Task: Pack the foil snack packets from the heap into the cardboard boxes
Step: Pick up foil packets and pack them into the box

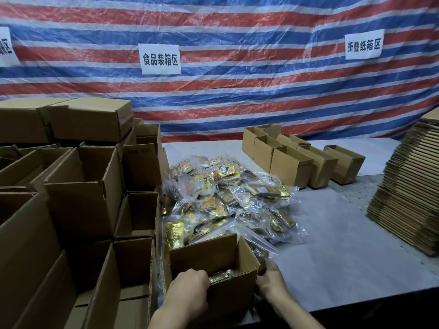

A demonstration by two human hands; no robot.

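Striped red, white and blue tarp (237, 91) with paper signs (160, 59) hangs behind a pale counter (344, 245). Foil snack packets lie in a loose heap (225, 198) at the middle of the counter, many in clear bags. At the near edge, touching the heap, stands an open box (228, 298) with a gold packet (222, 276) inside against its near wall. The left grip (190, 290) has its fingers curled over the box's near rim, just beside that packet. The right grip (273, 279) clasps the box's right outer wall, its fingertips partly hidden. Stacked open cartons (78, 193) fill the left side, small boxes (292, 165) stand in rows at the back, and flat cardboard (408, 191) is piled high on the right.
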